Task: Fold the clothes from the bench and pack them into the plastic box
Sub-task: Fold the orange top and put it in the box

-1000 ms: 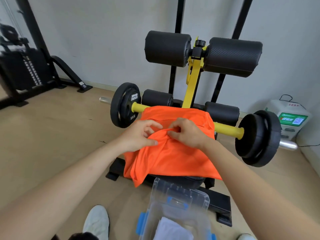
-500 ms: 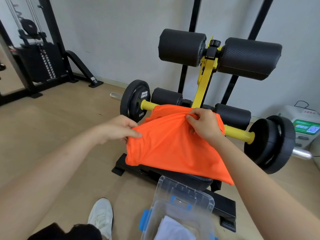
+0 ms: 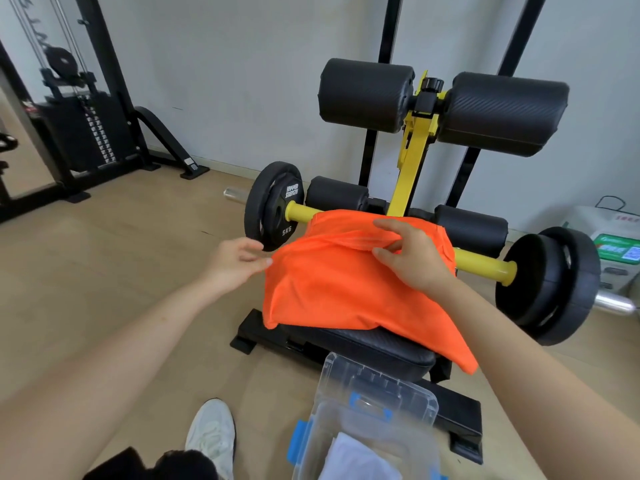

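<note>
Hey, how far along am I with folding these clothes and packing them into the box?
Done: one white garment lies in the plastic box. In hand: the orange garment is spread on the bench, left hand pinching its side edge, right hand gripping a fold near its top. Left: finish folding it and put it in the box.

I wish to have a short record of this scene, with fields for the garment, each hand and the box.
garment: orange garment draped over the black bench seat, its near right corner hanging past the seat edge
left hand: left hand pinches the garment's left corner
right hand: right hand pinches a fold near its far edge
box: plastic box in front of the bench seat, white cloth inside
</note>
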Motion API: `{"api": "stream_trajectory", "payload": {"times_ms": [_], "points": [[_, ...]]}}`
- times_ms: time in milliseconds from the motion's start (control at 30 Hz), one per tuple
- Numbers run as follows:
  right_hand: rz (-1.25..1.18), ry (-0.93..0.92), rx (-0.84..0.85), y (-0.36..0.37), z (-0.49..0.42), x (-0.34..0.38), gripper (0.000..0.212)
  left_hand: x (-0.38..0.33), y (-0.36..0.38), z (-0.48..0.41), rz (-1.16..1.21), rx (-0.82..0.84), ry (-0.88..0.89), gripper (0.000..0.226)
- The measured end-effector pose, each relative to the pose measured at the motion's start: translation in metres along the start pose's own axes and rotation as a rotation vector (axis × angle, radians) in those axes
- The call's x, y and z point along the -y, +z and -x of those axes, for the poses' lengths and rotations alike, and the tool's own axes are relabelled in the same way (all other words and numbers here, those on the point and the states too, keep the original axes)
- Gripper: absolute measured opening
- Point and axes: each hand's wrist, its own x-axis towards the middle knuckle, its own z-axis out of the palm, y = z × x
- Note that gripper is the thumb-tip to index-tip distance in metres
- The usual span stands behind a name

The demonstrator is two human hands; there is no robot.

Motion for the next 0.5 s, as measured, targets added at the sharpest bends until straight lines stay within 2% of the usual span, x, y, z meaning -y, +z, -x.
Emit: {"api": "stream_trajectory", "payload": {"times_ms": [67, 167, 267, 367, 500], "points": [[0.023, -0.074, -0.024, -0.004, 0.009, 0.001, 0.040, 0.004, -0.003, 0.004, -0.032, 0.016, -0.029, 0.021], [0.002, -0.195, 0.028, 0.000, 0.028, 0.008, 0.030, 0.004, -0.014, 0.014, -0.111, 0.035, 0.042, 0.018], [0.099, -0.324, 0.179, 0.016, 0.048, 0.017, 0.042, 0.011, -0.019, 0.037, -0.129, 0.158, 0.213, 0.017], [0.267, -0.365, 0.265, 0.032, 0.065, 0.019, 0.060, 0.026, -0.010, 0.063, -0.293, 0.222, 0.414, 0.041], [0.357, -0.351, 0.249, 0.042, 0.080, 0.011, 0.053, 0.042, 0.002, 0.074, -0.508, 0.131, 0.484, 0.055]]}}
